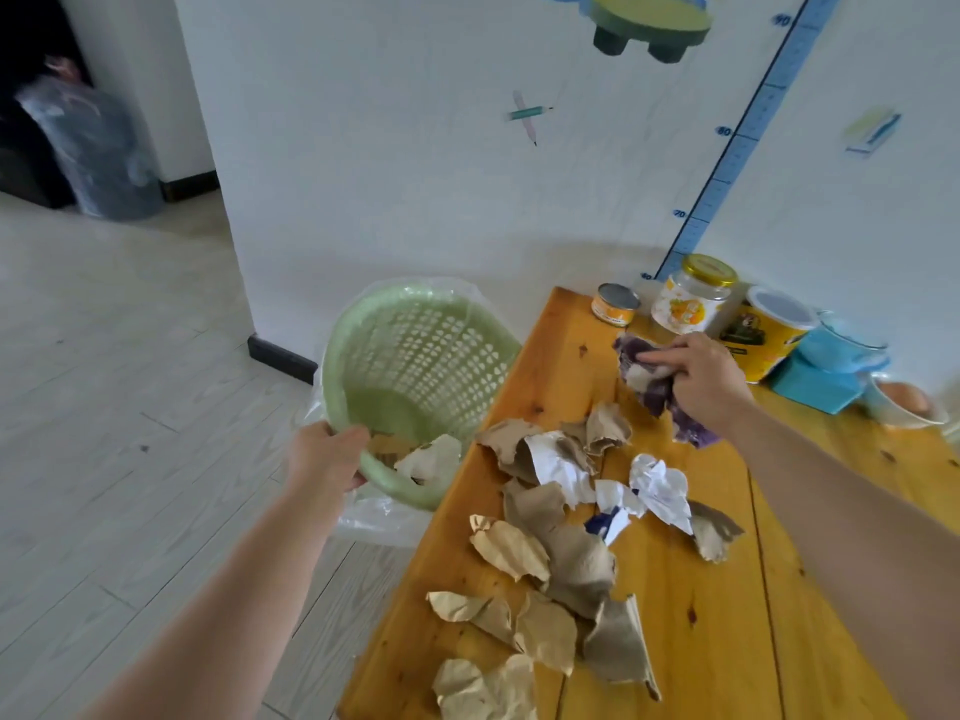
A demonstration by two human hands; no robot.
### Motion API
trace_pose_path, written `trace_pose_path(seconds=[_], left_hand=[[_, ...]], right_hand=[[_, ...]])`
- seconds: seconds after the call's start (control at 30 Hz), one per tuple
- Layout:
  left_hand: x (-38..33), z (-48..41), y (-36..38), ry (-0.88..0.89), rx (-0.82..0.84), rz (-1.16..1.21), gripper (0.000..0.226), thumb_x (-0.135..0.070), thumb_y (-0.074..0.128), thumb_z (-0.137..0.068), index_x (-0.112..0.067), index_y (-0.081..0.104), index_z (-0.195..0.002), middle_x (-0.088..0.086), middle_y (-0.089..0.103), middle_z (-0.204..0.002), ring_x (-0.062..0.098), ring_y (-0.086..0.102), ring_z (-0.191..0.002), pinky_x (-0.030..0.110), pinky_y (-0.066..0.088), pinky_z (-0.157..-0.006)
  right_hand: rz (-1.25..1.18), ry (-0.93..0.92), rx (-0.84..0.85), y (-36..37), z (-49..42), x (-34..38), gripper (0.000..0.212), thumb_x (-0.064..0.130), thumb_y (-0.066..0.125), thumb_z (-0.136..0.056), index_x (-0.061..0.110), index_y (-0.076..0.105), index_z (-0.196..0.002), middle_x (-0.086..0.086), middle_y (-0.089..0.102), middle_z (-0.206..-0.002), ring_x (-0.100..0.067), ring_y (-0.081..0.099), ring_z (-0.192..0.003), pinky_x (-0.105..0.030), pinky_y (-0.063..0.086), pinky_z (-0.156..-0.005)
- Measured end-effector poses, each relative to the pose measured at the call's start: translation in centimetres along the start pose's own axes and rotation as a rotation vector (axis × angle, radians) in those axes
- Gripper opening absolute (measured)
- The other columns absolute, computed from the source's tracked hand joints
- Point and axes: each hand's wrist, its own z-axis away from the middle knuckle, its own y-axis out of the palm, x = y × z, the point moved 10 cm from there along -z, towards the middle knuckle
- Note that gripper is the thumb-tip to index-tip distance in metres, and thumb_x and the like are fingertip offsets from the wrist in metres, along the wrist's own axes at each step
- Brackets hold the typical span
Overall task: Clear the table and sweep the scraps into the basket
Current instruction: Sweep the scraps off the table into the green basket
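1. The wooden surface (675, 615) runs from the near edge of the view to the white wall, its left edge overhanging pale floor.
2. The green basket (415, 356) is tipped on its side against the surface's left edge, its open mouth facing the surface, with a clear bag around its outside. A couple of scraps already lie inside, near the lower rim.
3. The left arm reaches forward from the lower left; the left hand (324, 459) is closed around the basket's lower rim, thumb on the inside.
4. The right arm stretches diagonally across the surface; the right hand (696, 381) presses down, fingers curled, gripping a bunched purple cloth (649, 376).
5. Crumpled brown and white paper scraps (550, 537) lie scattered along the surface's left half, between the cloth and the near edge.
6. A small tin (615, 302), a gold-lidded jar (693, 296) and a yellow canister (769, 340) stand at the far end beside the wall.
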Motion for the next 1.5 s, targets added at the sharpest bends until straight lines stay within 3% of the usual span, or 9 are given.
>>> trace_pose_path(seconds=[0.1, 0.23, 0.33, 0.43, 0.57, 0.73, 1.03, 1.33, 1.5], left_hand=[[-0.3, 0.1, -0.9, 0.016, -0.039, 0.000, 0.008, -0.002, 0.057, -0.082, -0.007, 0.056, -0.076, 0.012, 0.061, -0.075, 0.026, 0.063, -0.067, 0.038, 0.055, -0.065], [-1.3, 0.4, -2.5, 0.059, -0.058, -0.054, 0.007, -0.004, 0.058, -0.077, -0.007, 0.055, -0.072, 0.014, 0.060, -0.076, 0.028, 0.062, -0.069, 0.040, 0.055, -0.069], [-1.7, 0.7, -3.2, 0.068, -0.085, -0.087, 0.011, -0.004, 0.059, -0.078, -0.007, 0.053, -0.069, 0.013, 0.058, -0.071, 0.026, 0.059, -0.063, 0.038, 0.054, -0.063], [-2.1, 0.7, -3.5, 0.084, -0.089, -0.108, 0.009, -0.004, 0.058, -0.076, -0.006, 0.053, -0.069, 0.014, 0.057, -0.070, 0.028, 0.059, -0.062, 0.040, 0.055, -0.064], [-2.3, 1.0, -3.0, 0.108, -0.066, -0.137, 0.007, -0.004, 0.057, -0.076, -0.005, 0.054, -0.070, 0.018, 0.059, -0.076, 0.032, 0.061, -0.067, 0.040, 0.055, -0.065], [-1.5, 1.2, -2.3, 0.099, -0.032, -0.145, 0.005, -0.003, 0.056, -0.076, -0.004, 0.057, -0.071, 0.021, 0.062, -0.080, 0.034, 0.064, -0.071, 0.036, 0.053, -0.060], [0.7, 1.0, -1.8, 0.032, -0.003, -0.079, 0.011, 0.000, 0.058, -0.080, -0.003, 0.055, -0.070, 0.021, 0.063, -0.079, 0.035, 0.064, -0.071, 0.045, 0.056, -0.069], [1.1, 1.0, -1.9, 0.011, 0.016, -0.073, 0.006, -0.002, 0.058, -0.079, -0.004, 0.058, -0.074, 0.022, 0.065, -0.083, 0.041, 0.066, -0.079, 0.053, 0.056, -0.074], [1.1, 1.4, -1.9, 0.002, 0.002, -0.063, 0.010, -0.003, 0.058, -0.081, -0.005, 0.057, -0.071, 0.022, 0.065, -0.085, 0.040, 0.066, -0.081, 0.049, 0.056, -0.074]], right_hand=[[0.081, 0.200, 0.022, -1.1, 3.1, -5.4, 0.055, -0.009, 0.039, -0.078, 0.027, 0.069, -0.108, -0.009, 0.053, -0.130, -0.030, 0.048, -0.115, -0.039, 0.047, -0.091], [-0.014, 0.417, 0.082, -1.9, 8.1, -10.5, 0.046, -0.002, 0.041, -0.086, 0.025, 0.068, -0.110, -0.013, 0.063, -0.116, -0.025, 0.057, -0.073, -0.029, 0.043, -0.051], [-0.040, 0.459, 0.107, -1.6, 11.1, -10.9, 0.032, 0.011, 0.051, -0.089, 0.028, 0.067, -0.111, -0.008, 0.067, -0.108, -0.019, 0.054, -0.065, -0.027, 0.038, -0.046], [-0.034, 0.438, 0.070, -0.9, 12.6, -8.8, 0.033, 0.013, 0.049, -0.088, 0.030, 0.067, -0.111, 0.001, 0.063, -0.083, -0.017, 0.055, -0.062, -0.024, 0.036, -0.043], [-0.006, 0.442, 0.038, 1.1, 11.3, -5.4, 0.038, 0.018, 0.044, -0.087, 0.032, 0.062, -0.118, -0.010, 0.054, -0.112, -0.018, 0.056, -0.072, -0.024, 0.040, -0.048], [0.042, 0.409, 0.029, 2.9, 9.4, -0.2, 0.038, 0.020, 0.046, -0.088, 0.030, 0.059, -0.122, -0.011, 0.043, -0.123, -0.029, 0.055, -0.096, -0.034, 0.051, -0.069], [0.087, 0.306, 0.105, 5.2, 6.5, 5.0, 0.038, 0.014, 0.044, -0.086, 0.028, 0.061, -0.117, -0.010, 0.040, -0.123, -0.036, 0.047, -0.111, -0.032, 0.038, -0.067], [0.048, 0.190, 0.175, 8.3, 4.5, 11.4, 0.049, 0.007, 0.040, -0.084, 0.027, 0.052, -0.128, -0.010, 0.034, -0.132, -0.037, 0.031, -0.125, -0.032, 0.038, -0.075], [-0.027, 0.112, 0.190, 9.3, 4.4, 14.4, 0.049, 0.005, 0.041, -0.084, 0.024, 0.052, -0.128, -0.011, 0.034, -0.129, -0.036, 0.035, -0.122, -0.031, 0.042, -0.075]])
